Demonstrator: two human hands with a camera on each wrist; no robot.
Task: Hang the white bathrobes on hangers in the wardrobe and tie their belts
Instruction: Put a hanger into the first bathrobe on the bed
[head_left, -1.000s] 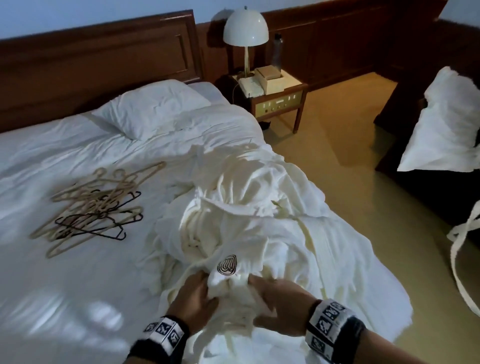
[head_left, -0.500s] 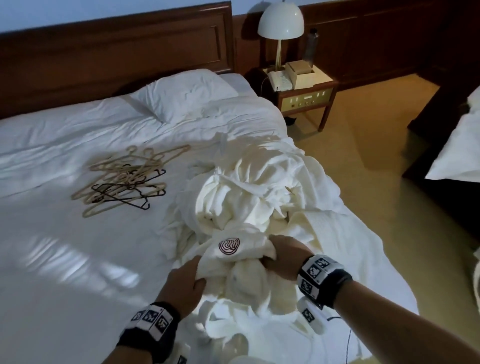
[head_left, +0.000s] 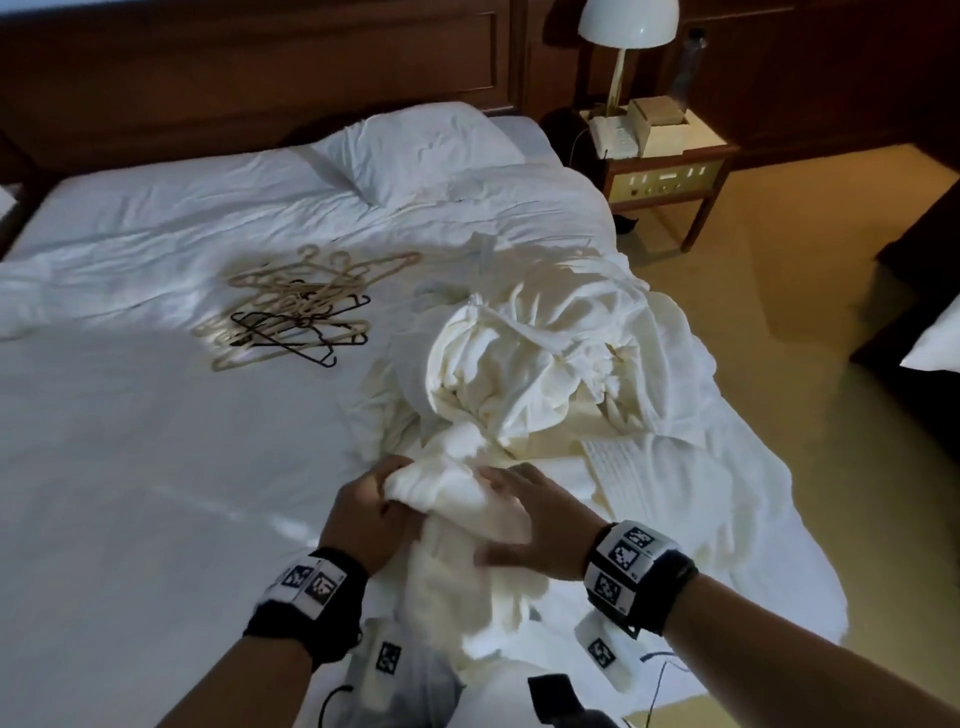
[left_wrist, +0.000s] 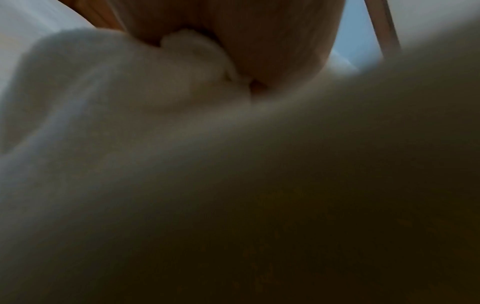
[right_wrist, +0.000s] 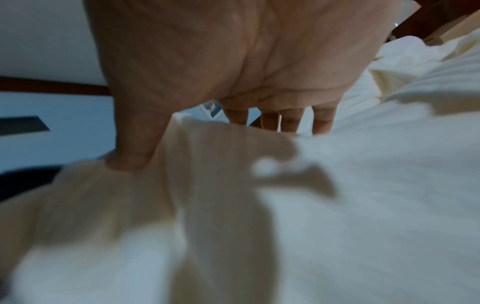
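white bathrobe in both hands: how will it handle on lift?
Likely floppy: the crumpled white bathrobe bunches in folds at the left hand. Probably bulky: it spills below the right hand. It may drag the robe pile behind it.

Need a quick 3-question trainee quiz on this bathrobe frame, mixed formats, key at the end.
1. True or false: the hangers lie on the bed, apart from the bathrobe pile.
2. Which hand grips a bunch of the bathrobe in curled fingers? A) left hand B) right hand C) neither
3. Fill in: the lamp stands on the ____ beside the bed.

Key: 1 true; 2 A (the right hand's fingers lie fairly straight on the cloth); 3 nightstand.
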